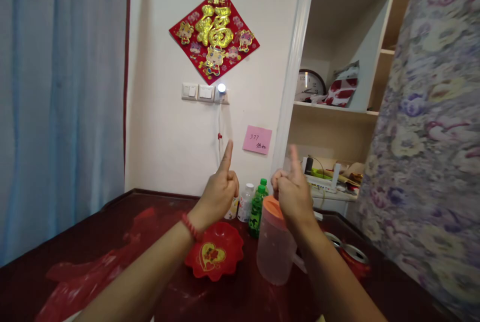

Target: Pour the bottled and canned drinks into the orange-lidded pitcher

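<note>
My left hand (218, 193) is raised over the dark red table (93, 242), fist closed with the thumb pointing up, holding nothing. A red bead bracelet circles its wrist. My right hand (294, 193) makes the same thumbs-up a little to the right, just above a clear plastic pitcher (273, 252) with an orange lid. Below my left hand lies a red flower-shaped plate (214, 254) with a gold heart. Between the hands stand a green bottle (257, 208) and a small white bottle (245, 203).
A red plastic bag (90, 269) lies on the table's left. Can tops (347, 251) sit at the right. On the wall hang a red ornament (214, 34), switches (198, 92) and a pink note (257, 139). A shelf holds a clock (309, 85); curtain left, floral cloth right.
</note>
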Tool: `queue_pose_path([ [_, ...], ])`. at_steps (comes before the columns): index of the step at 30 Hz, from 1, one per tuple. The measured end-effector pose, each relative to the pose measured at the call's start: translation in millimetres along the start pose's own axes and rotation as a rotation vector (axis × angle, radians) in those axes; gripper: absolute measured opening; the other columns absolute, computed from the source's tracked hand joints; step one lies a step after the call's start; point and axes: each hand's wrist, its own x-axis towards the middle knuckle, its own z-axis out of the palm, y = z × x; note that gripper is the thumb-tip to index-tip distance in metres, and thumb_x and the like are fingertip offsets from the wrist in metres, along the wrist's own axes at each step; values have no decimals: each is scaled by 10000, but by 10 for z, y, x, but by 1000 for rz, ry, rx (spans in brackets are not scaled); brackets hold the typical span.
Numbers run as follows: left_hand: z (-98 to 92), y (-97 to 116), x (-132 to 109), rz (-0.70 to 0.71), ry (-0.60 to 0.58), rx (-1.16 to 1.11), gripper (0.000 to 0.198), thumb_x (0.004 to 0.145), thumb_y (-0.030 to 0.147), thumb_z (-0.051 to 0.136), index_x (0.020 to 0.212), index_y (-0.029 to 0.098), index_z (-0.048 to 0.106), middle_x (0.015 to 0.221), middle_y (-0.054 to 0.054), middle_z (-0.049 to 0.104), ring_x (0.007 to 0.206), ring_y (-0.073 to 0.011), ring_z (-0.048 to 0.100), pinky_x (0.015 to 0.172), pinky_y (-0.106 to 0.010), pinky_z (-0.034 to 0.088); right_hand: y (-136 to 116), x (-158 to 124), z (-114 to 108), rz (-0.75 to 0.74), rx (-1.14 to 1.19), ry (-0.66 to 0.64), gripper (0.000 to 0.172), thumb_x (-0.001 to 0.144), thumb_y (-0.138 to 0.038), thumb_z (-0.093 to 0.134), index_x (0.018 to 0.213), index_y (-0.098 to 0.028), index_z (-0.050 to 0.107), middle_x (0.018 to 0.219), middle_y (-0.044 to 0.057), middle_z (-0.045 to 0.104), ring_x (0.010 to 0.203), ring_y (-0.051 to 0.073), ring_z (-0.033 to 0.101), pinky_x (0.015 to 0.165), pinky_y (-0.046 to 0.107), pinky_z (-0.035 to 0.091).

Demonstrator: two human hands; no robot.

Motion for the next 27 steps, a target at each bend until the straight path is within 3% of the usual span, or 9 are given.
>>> queue_pose_path([
  [1, 63, -36, 84, -11, -18, 3, 667, 887, 128, 522, 1524, 197, 335, 810, -18, 694, 631, -135, 592, 634, -272, 506, 63, 54, 88, 22, 10, -16, 744, 872, -143, 454, 1571, -219, 211, 580, -90, 434, 500, 129, 401, 493, 252, 382],
  [3, 150, -101, 189, -45, -50, 0, 881, 805, 62, 463, 1594, 186, 91, 583, 62, 592, 487, -111, 491, 550, -237, 437, 150, 105, 170, 52, 35, -58, 858, 792, -126, 417, 1598, -233, 141, 577, -85, 432, 499, 136, 382, 480, 263, 346],
  [6, 174, -137, 245, -79, -48, -21, 993, 746, 55, 431, 1588, 204, -74, 513, 96, 520, 470, -117, 465, 541, -233, 407, 216, 93, 144, 95, 72, -96, 901, 749, -159, 420, 1601, -218, 132, 569, -82, 435, 489, 138, 368, 458, 264, 323],
  [19, 99, -143, 301, -158, -73, -2, 993, 775, -11, 395, 1574, 251, -134, 542, 102, 507, 506, -103, 463, 568, -233, 371, 311, 40, 98, 199, 104, -102, 937, 718, -128, 447, 1597, -276, 160, 569, -80, 430, 499, 133, 316, 449, 243, 297],
  [27, 165, -157, 308, -180, -88, -4, 973, 790, -1, 404, 1581, 241, -108, 553, 88, 511, 523, -113, 459, 602, -258, 388, 336, 44, 71, 191, 93, -90, 925, 719, -143, 430, 1596, -257, 162, 548, -91, 409, 470, 131, 329, 437, 248, 304],
])
